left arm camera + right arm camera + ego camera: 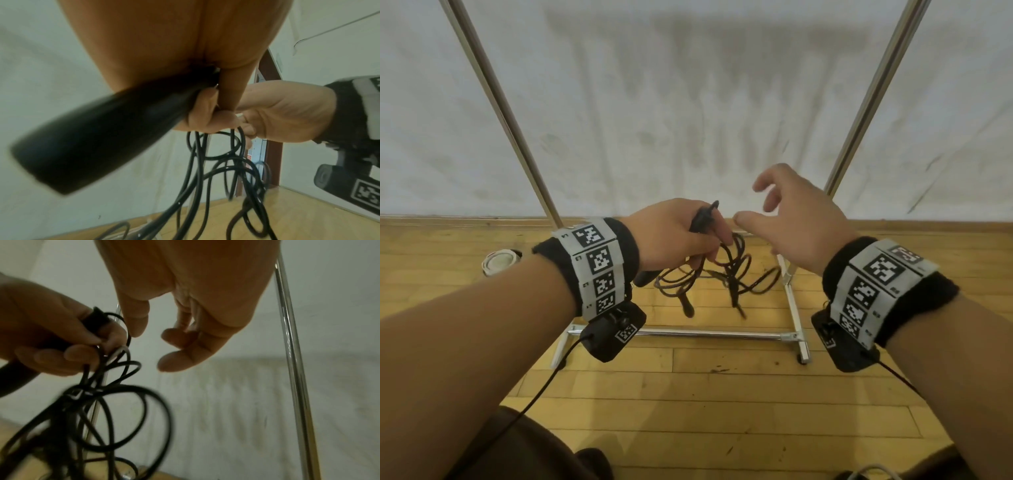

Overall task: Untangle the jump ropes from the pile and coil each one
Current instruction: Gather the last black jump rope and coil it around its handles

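Your left hand (674, 236) grips black handle (98, 133), tangled jump ropes (722, 274) dangling; your right hand (791, 222) hovers close, fingers loose, holding nothing.

We see the left hand (207, 113) gripping a black handle (98, 138), with tangled black jump ropes (226, 178) hanging below; the right hand (287, 110) is just beside.

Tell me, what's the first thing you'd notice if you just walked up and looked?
The tangle of black jump ropes dangling in mid-air, right in the middle, above the wooden floor. The left hand grips a black handle and the bunched cords, while the right hand hovers beside it with fingers spread, holding nothing. Behind them stands a shiny metal rack against a white sheet.
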The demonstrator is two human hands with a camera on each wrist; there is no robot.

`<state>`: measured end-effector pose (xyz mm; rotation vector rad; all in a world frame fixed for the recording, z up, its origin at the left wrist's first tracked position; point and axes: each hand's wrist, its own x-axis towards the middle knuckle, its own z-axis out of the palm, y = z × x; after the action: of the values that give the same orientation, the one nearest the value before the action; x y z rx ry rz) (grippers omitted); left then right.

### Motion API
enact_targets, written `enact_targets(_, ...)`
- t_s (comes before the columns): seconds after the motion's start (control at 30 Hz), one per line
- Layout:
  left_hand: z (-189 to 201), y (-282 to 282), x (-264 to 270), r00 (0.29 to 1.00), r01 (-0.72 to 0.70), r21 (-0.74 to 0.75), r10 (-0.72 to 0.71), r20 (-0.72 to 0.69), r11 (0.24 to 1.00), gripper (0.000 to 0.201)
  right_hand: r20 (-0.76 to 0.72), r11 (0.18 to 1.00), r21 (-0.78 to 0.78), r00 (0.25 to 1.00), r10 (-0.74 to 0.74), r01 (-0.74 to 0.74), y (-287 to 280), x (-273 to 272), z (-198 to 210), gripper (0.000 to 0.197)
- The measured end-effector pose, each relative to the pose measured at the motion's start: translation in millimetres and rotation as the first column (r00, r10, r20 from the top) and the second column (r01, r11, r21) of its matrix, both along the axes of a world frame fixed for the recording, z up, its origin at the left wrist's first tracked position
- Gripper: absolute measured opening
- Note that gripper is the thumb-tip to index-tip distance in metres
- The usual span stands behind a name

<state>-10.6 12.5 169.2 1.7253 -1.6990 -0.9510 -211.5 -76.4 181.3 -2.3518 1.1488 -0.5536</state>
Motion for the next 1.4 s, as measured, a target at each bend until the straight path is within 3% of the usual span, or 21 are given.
enact_targets(0.03,-0.3,0.2,0.1,1.0,0.009,-0.002,-0.009,0.012,1.0,0.027,-0.015,0.996,0.072,0.999,0.052,-0.05,-1.5,2.3,-2.1,0.036)
enact_targets(0.1,-1.7,0.0,-0.3,0.999,0.018,-0.006,-0.018,0.036,1.0,0.028,-0.062,0.968,0.195,0.983,0.171,-0.156,-2.6,5.7,-7.3,0.021)
enact_targets(0.17,-4.1,-0.9,-0.3,0.998,0.02,-0.002,-0.02,0.061,1.0,0.03,-0.078,0.954,0.233,0.974,0.214,-0.191,-5.4,7.4,-12.6,0.015)
enact_targets(0.33,-8.4,-0.4,2.4,0.993,-0.001,0.035,-0.003,0.115,0.999,0.021,0.116,0.848,0.515,0.99,0.076,-0.125,-8.2,9.2,-23.4,0.014)
enact_targets(0.4,-9.7,-1.0,4.1,0.98,-0.032,0.037,0.024,0.199,0.999,0.01,0.006,0.895,0.439,0.997,0.083,-0.077,-12.9,7.9,-23.8,0.014)
enact_targets(0.47,-10.0,-2.6,6.7,0.943,-0.083,0.029,0.069,0.327,0.996,0.002,-0.311,0.977,0.187,0.938,0.153,-0.097,-19.3,5.5,-19.9,0.005)
enact_targets(0.5,-9.1,-3.0,8.0,0.914,-0.111,0.033,0.089,0.395,0.993,0.004,-0.439,0.988,0.087,0.886,0.151,-0.126,-21.2,4.4,-18.4,0.009)
enact_targets(0.57,-8.5,-4.6,11.8,0.866,-0.169,0.058,0.12,0.485,0.984,0.016,-0.473,0.99,0.041,0.87,0.141,-0.138,-24.9,2.5,-17.6,0.023)
enact_targets(0.63,-7.7,-6.1,15.3,0.838,-0.214,0.093,0.134,0.528,0.972,0.026,-0.299,0.983,0.122,0.94,0.166,-0.134,-26.9,-1.1,-16.5,0.032)
enact_targets(0.7,-6.0,-6.9,17.2,0.82,-0.249,0.107,0.151,0.552,0.963,0.036,0.042,0.946,0.29,0.99,0.138,-0.144,-26.0,-4.7,-13.5,0.032)
enact_targets(0.8,-3.2,-8.5,18.5,0.806,-0.289,0.086,0.194,0.559,0.953,0.042,0.493,0.808,0.499,0.869,0.034,-0.314,-22.7,-7.4,-7.6,0.02)
enact_targets(0.87,-0.9,-9.5,20.1,0.801,-0.315,0.087,0.216,0.558,0.945,0.041,0.552,0.787,0.516,0.834,-0.005,-0.337,-24.9,-9.2,-8.5,0.022)
enact_targets(0.93,1.4,-9.0,23.1,0.793,-0.349,0.075,0.252,0.554,0.934,0.036,0.427,0.881,0.424,0.904,0.007,-0.207,-31.0,-12.4,-12.0,0.026)
enact_targets(1.03,7.7,-7.5,28.3,0.77,-0.4,0.012,0.329,0.547,0.916,0.03,0.016,0.995,0.069,0.997,0.07,-0.071,-44.5,-20.4,-18.9,0.034)
enact_targets(1.13,12.0,-5.6,32.0,0.739,-0.413,-0.033,0.356,0.572,0.91,0.027,-0.363,0.979,-0.203,0.931,-0.043,-0.034,-54.0,-26.3,-27.5,0.035)
enact_targets(1.23,12.8,-3.5,34.3,0.728,-0.423,-0.036,0.364,0.581,0.905,0.026,-0.555,0.981,-0.188,0.818,-0.151,0.053,-53.3,-26.5,-33.7,0.025)
enact_targets(1.3,13.3,-2.7,37.3,0.708,-0.421,-0.04,0.355,0.61,0.906,0.026,-0.577,0.981,-0.179,0.8,-0.164,0.072,-52.6,-23.9,-33.4,0.029)
enact_targets(1.4,11.2,-1.4,46.5,0.691,-0.425,-0.031,0.346,0.635,0.905,0.026,-0.288,0.98,-0.112,0.939,-0.19,0.164,-59.5,-29.2,-26.9,0.036)
